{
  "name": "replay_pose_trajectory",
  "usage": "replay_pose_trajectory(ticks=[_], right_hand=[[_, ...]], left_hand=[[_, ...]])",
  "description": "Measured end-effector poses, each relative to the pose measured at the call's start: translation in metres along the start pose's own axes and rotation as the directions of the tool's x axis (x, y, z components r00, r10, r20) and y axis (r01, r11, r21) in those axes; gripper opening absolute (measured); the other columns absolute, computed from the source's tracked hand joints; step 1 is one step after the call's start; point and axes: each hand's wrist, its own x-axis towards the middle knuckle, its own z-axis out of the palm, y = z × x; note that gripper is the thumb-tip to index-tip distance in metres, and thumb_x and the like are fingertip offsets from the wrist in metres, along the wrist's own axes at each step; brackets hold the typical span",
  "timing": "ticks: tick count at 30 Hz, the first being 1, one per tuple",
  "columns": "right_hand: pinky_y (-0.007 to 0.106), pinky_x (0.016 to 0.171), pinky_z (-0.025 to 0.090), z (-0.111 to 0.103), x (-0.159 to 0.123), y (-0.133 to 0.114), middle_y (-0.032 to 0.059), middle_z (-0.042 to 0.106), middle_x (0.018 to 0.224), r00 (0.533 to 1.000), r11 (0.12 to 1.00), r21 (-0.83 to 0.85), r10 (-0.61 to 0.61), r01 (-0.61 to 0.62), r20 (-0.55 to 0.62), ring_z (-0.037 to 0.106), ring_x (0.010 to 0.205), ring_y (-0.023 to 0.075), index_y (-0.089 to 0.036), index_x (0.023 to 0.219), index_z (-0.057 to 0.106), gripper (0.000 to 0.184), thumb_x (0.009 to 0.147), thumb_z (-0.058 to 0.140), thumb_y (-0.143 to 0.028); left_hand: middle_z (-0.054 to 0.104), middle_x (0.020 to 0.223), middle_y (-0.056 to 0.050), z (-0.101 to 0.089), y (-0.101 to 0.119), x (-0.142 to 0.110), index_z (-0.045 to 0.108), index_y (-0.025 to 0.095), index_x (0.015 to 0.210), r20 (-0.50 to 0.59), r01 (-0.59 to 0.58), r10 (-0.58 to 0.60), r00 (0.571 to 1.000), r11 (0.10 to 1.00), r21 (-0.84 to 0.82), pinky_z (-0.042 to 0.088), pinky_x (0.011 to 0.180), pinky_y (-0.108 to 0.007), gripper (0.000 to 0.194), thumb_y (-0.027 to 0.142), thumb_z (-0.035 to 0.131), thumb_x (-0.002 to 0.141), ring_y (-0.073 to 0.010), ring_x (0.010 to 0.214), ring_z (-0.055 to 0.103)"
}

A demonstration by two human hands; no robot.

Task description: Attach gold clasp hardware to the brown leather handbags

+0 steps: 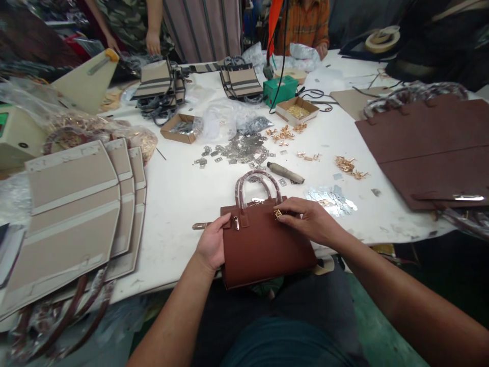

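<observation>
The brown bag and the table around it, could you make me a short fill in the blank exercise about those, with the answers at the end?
1. The left hand holds the brown bag while the right hand pinches a small fitting coloured ____.
2. The boxy device beside a small open carton is coloured ____.
3. The grey tool lies on a tabletop coloured ____.
4. The big dark brown pieces lie toward the picture's ____ edge.

Missing words: gold; green; white; right.
</observation>
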Motion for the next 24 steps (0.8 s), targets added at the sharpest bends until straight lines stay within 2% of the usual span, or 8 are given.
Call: replay_pose_trajectory(ticks=[3, 7, 9, 13, 18, 21, 24], right_hand=[[0.036, 0.090, 0.057, 0.010, -0.001, 0.005, 0.0024, 0.075, 0.111, 0.998, 0.997, -0.036, -0.066, 0.067, 0.024, 0.070, 0.102, 0.0208, -0.027, 0.113, 0.075, 0.019, 0.099, 0.063, -0.027], [0.042, 0.100, 0.054, 0.025, -0.005, 0.006, 0.0043, 0.071, 0.130, 0.973, 0.972, -0.082, -0.215, 0.222, 0.087, 0.067, 0.116, 0.0234, -0.027, 0.119, 0.072, 0.022, 0.101, 0.060, -0.028], [0.045, 0.100, 0.054, 0.030, -0.008, 0.004, 0.0041, 0.070, 0.133, 0.960, 0.957, -0.116, -0.255, 0.268, 0.111, 0.067, 0.115, 0.0249, -0.027, 0.122, 0.071, 0.024, 0.102, 0.058, -0.029], [0.047, 0.096, 0.057, 0.035, -0.016, 0.000, 0.0047, 0.074, 0.126, 0.966, 0.947, -0.194, -0.244, 0.257, 0.088, 0.069, 0.107, 0.0261, -0.025, 0.124, 0.070, 0.026, 0.103, 0.056, -0.028], [0.047, 0.097, 0.056, 0.038, -0.021, -0.004, 0.0056, 0.066, 0.139, 0.973, 0.932, -0.280, -0.221, 0.232, 0.069, 0.069, 0.109, 0.0270, -0.023, 0.118, 0.072, 0.023, 0.102, 0.056, -0.028], [0.047, 0.092, 0.057, 0.040, -0.021, -0.008, 0.0052, 0.070, 0.133, 0.974, 0.931, -0.288, -0.204, 0.225, 0.102, 0.069, 0.103, 0.0273, -0.022, 0.120, 0.071, 0.024, 0.101, 0.058, -0.029], [0.047, 0.093, 0.056, 0.042, -0.022, -0.011, 0.0051, 0.072, 0.129, 0.979, 0.937, -0.284, -0.189, 0.204, 0.079, 0.069, 0.104, 0.0277, -0.023, 0.121, 0.070, 0.025, 0.098, 0.062, -0.028]], left_hand=[[0.077, 0.113, -0.020, 0.001, 0.001, 0.001, 0.063, 0.003, 0.133, -0.010, 0.005, -0.005, 1.000, 1.000, 0.002, 0.046, 0.111, -0.055, 0.050, 0.036, 0.047, 0.099, -0.0356, 0.112, 0.072], [0.076, 0.116, -0.021, 0.004, 0.003, 0.002, 0.061, 0.003, 0.137, -0.031, 0.016, -0.015, 0.999, 1.000, 0.015, 0.047, 0.110, -0.056, 0.052, 0.037, 0.047, 0.100, -0.0356, 0.110, 0.073], [0.076, 0.117, -0.021, 0.006, 0.003, 0.002, 0.059, 0.004, 0.139, -0.045, 0.021, -0.021, 0.999, 1.000, 0.014, 0.047, 0.110, -0.056, 0.053, 0.037, 0.047, 0.100, -0.0356, 0.110, 0.072], [0.076, 0.116, -0.020, 0.009, 0.001, 0.002, 0.059, 0.004, 0.139, -0.067, 0.017, -0.017, 0.998, 1.000, 0.004, 0.047, 0.110, -0.056, 0.054, 0.037, 0.047, 0.099, -0.0357, 0.110, 0.072], [0.077, 0.115, -0.020, 0.010, 0.000, 0.002, 0.060, 0.003, 0.138, -0.078, 0.011, -0.012, 0.997, 1.000, -0.002, 0.048, 0.109, -0.056, 0.052, 0.035, 0.048, 0.098, -0.0356, 0.109, 0.073], [0.076, 0.116, -0.020, 0.008, 0.000, 0.001, 0.061, 0.003, 0.137, -0.074, 0.020, -0.021, 0.997, 1.000, -0.006, 0.048, 0.109, -0.055, 0.052, 0.036, 0.049, 0.098, -0.0357, 0.109, 0.073], [0.077, 0.114, -0.019, 0.009, 0.000, 0.001, 0.062, 0.004, 0.135, -0.093, 0.002, -0.002, 0.996, 1.000, -0.001, 0.048, 0.110, -0.055, 0.051, 0.035, 0.050, 0.097, -0.0354, 0.109, 0.073]])
